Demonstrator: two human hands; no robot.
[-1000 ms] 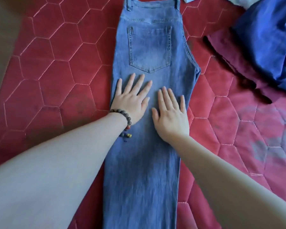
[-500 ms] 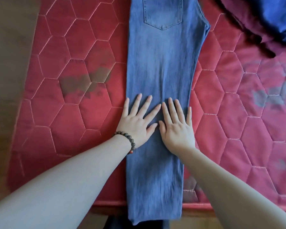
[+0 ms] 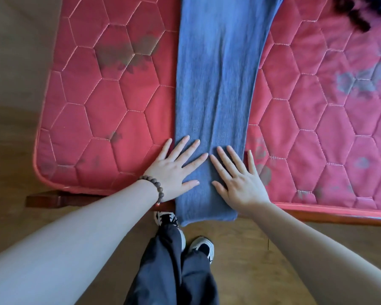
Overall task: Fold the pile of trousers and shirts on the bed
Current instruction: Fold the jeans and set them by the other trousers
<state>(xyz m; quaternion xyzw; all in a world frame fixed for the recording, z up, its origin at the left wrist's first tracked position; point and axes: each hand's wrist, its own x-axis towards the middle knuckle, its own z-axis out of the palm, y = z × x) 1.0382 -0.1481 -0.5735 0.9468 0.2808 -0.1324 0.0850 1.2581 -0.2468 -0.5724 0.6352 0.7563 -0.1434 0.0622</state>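
Denim trousers, blue and folded lengthwise leg on leg, run down the middle of the frame on a red quilted mattress stitched in hexagons, with dark stains at upper left and at right. Their hem end hangs just past the mattress's near edge, over the wooden bed frame at lower centre.

Both hands lie flat on the trousers near that edge. The left hand, with a bead bracelet at the wrist, has its fingers straight and spread apart; most of them rest on the denim's left side, while the little finger lies on the mattress beside the cloth. The right hand presses the right side of the trousers, fingers also straight and spread, its little finger on the mattress just past the cloth's right edge. The index fingertips of the two hands nearly meet at the middle of the trousers.

A dark heap of clothes shows at the upper right corner. Below the bed edge, the person's dark trouser legs and black-and-white shoes stand on a wooden floor.
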